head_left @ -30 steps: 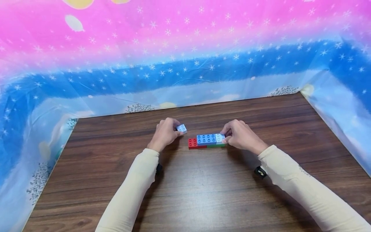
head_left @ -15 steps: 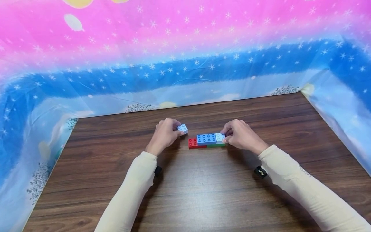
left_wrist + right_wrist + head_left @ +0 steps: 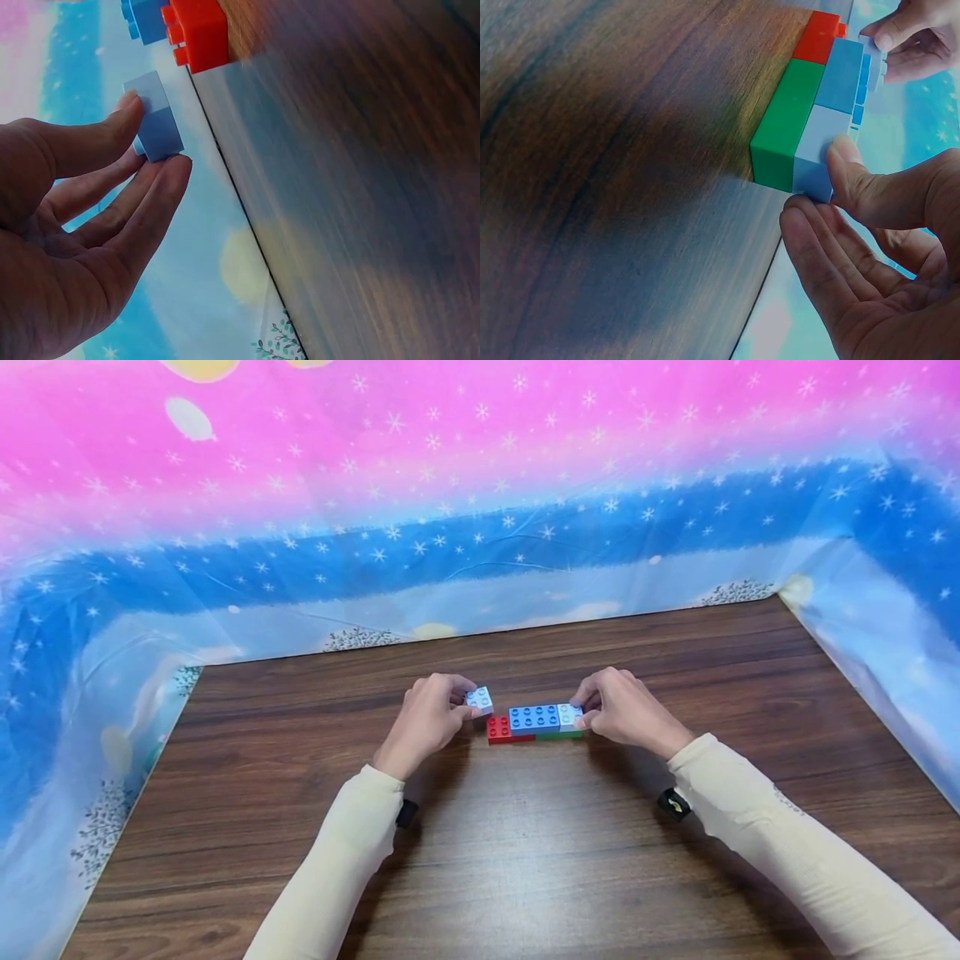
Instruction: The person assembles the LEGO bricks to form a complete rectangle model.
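Observation:
My left hand (image 3: 426, 718) pinches a pale blue square toy brick (image 3: 156, 116) between thumb and fingers, raised off the table just left of the joined bricks. In the joined bricks, a red brick (image 3: 498, 729) and a green brick (image 3: 786, 127) form the bottom row. On them sit a longer blue brick (image 3: 534, 718) and a second pale brick (image 3: 821, 146) at the right end. My right hand (image 3: 626, 710) grips that right-end pale brick with thumb and fingers. The red brick's left studs are bare in the head view.
The wooden table (image 3: 525, 843) spreads around the bricks. A pink and blue snowflake-patterned cloth (image 3: 465, 543) hangs behind it and along both sides. Dark straps (image 3: 673, 804) show at both wrists.
My left hand has moved a little right with its pale brick, which is now close to the red brick's left end. The right hand and the joined bricks have stayed in place.

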Tool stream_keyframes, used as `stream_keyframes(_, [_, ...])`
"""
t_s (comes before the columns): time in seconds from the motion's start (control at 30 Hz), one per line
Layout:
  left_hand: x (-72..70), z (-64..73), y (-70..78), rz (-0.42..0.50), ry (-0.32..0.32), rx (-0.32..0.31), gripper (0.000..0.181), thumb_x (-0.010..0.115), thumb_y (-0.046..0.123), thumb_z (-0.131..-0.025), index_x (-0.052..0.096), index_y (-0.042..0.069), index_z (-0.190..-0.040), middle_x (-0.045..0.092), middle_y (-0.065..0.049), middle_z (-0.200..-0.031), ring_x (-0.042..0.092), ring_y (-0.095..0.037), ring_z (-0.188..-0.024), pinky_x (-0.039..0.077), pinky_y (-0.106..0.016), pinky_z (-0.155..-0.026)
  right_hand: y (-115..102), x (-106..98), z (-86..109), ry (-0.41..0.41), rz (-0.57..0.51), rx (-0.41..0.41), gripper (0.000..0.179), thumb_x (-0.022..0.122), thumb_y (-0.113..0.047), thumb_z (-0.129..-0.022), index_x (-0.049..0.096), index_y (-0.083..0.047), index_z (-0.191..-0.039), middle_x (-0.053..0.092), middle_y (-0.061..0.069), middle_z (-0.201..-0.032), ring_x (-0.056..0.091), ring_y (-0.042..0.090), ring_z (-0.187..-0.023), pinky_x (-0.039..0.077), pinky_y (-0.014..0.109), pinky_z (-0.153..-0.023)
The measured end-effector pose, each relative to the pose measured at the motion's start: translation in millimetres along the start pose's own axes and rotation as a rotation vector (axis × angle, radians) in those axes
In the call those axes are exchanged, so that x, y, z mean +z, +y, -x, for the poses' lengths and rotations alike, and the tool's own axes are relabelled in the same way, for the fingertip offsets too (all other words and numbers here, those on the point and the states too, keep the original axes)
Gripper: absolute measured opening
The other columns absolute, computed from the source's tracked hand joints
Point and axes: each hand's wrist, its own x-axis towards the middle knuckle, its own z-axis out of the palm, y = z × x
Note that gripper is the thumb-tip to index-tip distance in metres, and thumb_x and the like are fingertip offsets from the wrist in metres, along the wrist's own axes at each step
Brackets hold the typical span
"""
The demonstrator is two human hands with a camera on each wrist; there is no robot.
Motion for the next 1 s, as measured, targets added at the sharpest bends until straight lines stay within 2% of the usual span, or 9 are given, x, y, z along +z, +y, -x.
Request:
stream_keyframes(0.27, [3.7,4.8,4.3,-0.005,-0.021,0.022,0.029,0.076,0.013,-0.093,0.073,0.004,-0.12,0.073,-0.011,-0.109,0.068,-0.022,-0.097,0.054,-0.037,-0.08,1.3,0.4,-0.2,0.002,0.001,-0.006,0.018,0.08,-0.003,-0.085,0.075,0.0,-0.102,0.073,0.01,-0.097,0.067,0.021,-0.088,0.053,0.039,-0.078])
stream_keyframes(0.5, [9.5,6.2,4.3,-0.013,-0.025,0.052,0.026,0.076,0.012,-0.093,0.074,0.005,-0.117,0.074,-0.009,-0.107,0.069,-0.02,-0.095,0.054,-0.037,-0.079,1.5,0.1,-0.4,0.0,0.001,-0.002,0.017,0.08,-0.003,-0.085,0.075,0.0,-0.102,0.073,0.009,-0.096,0.067,0.021,-0.087,0.053,0.039,-0.078])
stream_keyframes(1.0, [13.6,10.2,5.4,-0.006,-0.047,0.079,0.028,0.077,0.011,-0.091,0.074,0.006,-0.118,0.073,-0.009,-0.112,0.068,-0.021,-0.102,0.053,-0.042,-0.09,0.7,0.2,-0.2,0.003,0.006,-0.002,0.017,0.081,-0.003,-0.085,0.075,-0.001,-0.101,0.073,0.009,-0.096,0.067,0.022,-0.088,0.053,0.04,-0.079])
